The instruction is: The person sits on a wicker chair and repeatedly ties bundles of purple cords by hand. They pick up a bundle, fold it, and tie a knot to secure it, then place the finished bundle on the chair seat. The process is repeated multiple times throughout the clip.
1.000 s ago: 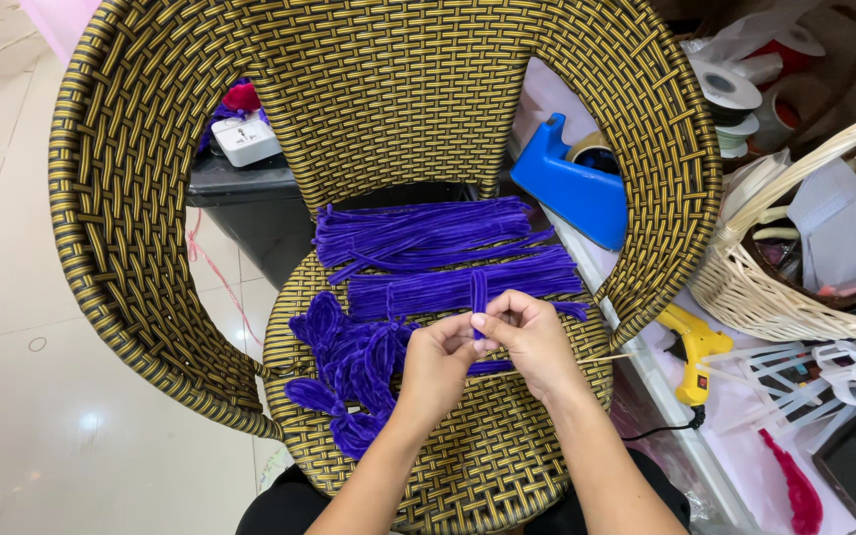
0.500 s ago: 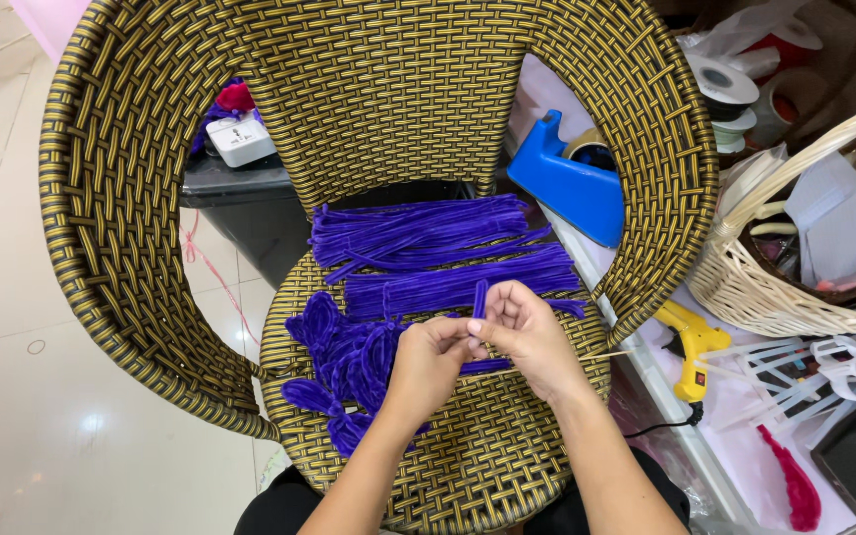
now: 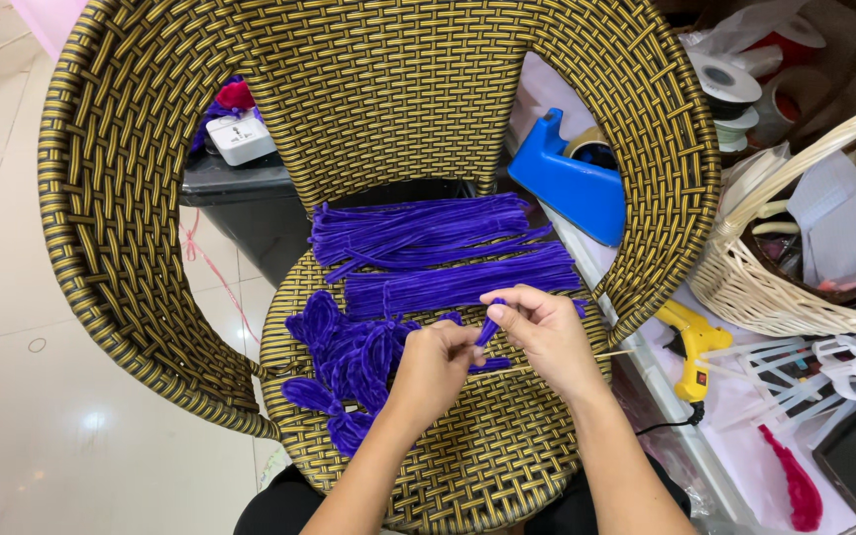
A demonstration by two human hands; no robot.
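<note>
Over chair seat [image 3: 468, 466]: both hands.
Left hand [image 3: 435, 364]: your fingers pinch purple pipe cleaner [image 3: 490, 325].
Right hand [image 3: 547, 332]: fingers clamped on its bend; keep it tight.

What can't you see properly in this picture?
Head view only:
- Purple pipe cleaner: its middle is covered by the right hand and left hand.
- Wicker basket: cut off by the right edge.
- Blue tape dispenser: partly hidden behind the woven chair.

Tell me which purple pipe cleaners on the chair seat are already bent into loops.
The heap of bent purple pipe cleaners at the seat's left, just left of the left hand. The two bundles of straight pipe cleaners behind them lie unbent.
</note>
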